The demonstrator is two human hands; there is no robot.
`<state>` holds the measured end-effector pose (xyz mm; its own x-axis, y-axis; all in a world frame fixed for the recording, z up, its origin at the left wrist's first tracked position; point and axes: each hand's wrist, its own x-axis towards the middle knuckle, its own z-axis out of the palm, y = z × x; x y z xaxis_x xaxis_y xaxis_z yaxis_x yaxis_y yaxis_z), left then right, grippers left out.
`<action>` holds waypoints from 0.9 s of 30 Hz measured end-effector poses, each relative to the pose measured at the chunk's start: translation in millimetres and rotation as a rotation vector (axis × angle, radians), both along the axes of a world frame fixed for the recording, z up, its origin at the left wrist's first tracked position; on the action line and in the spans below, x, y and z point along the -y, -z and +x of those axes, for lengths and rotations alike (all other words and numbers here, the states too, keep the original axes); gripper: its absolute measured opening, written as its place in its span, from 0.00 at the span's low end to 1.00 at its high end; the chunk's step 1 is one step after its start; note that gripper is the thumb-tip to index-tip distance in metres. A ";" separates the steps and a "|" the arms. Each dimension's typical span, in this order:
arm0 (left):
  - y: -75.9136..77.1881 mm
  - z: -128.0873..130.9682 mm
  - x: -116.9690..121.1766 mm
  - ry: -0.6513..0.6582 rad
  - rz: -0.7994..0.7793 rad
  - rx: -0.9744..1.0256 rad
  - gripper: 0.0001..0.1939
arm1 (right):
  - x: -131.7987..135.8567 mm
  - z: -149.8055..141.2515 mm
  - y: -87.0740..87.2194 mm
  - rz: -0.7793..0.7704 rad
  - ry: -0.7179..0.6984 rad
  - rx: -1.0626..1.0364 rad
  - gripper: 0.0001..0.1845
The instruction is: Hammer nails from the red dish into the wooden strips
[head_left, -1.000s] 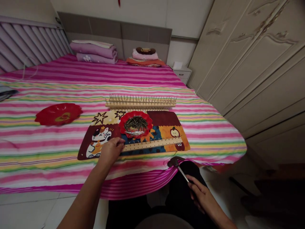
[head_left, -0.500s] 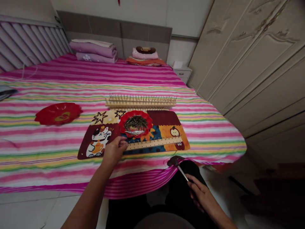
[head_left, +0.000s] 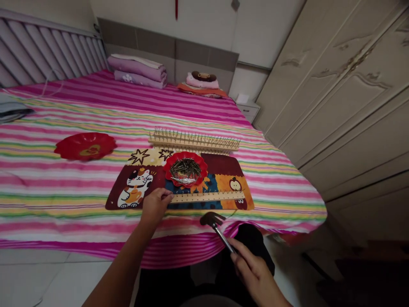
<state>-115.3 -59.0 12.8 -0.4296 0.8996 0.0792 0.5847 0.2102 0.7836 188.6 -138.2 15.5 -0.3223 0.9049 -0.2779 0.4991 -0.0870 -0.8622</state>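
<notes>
My left hand (head_left: pixel 157 204) is closed at the left end of a pale wooden strip (head_left: pixel 207 196), its thumb and forefinger pinched there; whether a nail sits between the fingertips is too small to see. Nails stand in a row along the strip, which lies on a patterned mat (head_left: pixel 128 204) with a cartoon cat. In my right hand (head_left: pixel 252 266) is the handle of a claw hammer (head_left: pixel 211 219), its dark head raised just in front of the mat's near edge. A red scalloped dish (head_left: pixel 168 172) full of loose nails (head_left: pixel 185 170) stands on the mat behind the strip.
Behind the mat lie wooden strips (head_left: pixel 194 143) bristling with upright nails. A red scalloped lid or plate (head_left: pixel 84 147) rests on the striped bedspread (head_left: pixel 64 192) at left. Folded bedding (head_left: pixel 140 72) sits by the headboard, and a wardrobe (head_left: pixel 319 98) stands to the right.
My right hand has brought the hammer up and to the left, closer to the strip. My left hand stays at the strip's left end. The view has tilted slightly.
</notes>
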 end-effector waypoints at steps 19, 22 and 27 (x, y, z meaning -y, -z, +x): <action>7.2 0.4 1.1 0.036 -0.006 -0.098 0.06 | -50.3 -65.9 -59.7 0.404 -0.215 0.044 0.21; 2.0 -6.5 2.1 0.095 -0.052 -0.051 0.08 | -31.5 -23.3 -39.0 0.235 -0.108 0.043 0.24; -21.1 -16.3 -11.8 0.100 -0.067 -0.164 0.13 | -5.4 31.4 19.2 -0.085 0.137 0.023 0.30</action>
<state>-131.6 -47.2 33.9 -0.3243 0.9427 0.0788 0.7239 0.1937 0.6622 220.0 -132.8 -3.7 -0.1906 0.9129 -0.3609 0.4969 -0.2274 -0.8375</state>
